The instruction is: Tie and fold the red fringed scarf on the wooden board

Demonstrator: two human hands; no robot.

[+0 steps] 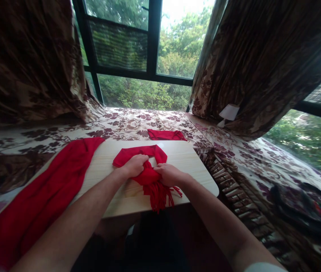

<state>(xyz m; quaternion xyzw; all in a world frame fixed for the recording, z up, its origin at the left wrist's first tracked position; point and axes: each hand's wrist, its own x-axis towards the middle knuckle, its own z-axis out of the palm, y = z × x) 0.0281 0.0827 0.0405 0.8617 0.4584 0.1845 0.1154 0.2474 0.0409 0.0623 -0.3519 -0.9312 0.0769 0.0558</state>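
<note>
A red fringed scarf lies looped on the light wooden table, its tasselled end hanging over the near edge. My left hand is closed on the loop's left side, fingers curled into the cloth. On the right side, my right hand pinches the scarf just above the fringe. Between the two hands the cloth is bunched, and part of it is hidden under my fingers.
Another long red cloth drapes over the table's left side. A folded red cloth rests on the floral cover beyond the table. A small white lamp stands back right, and a dark bag lies at the right.
</note>
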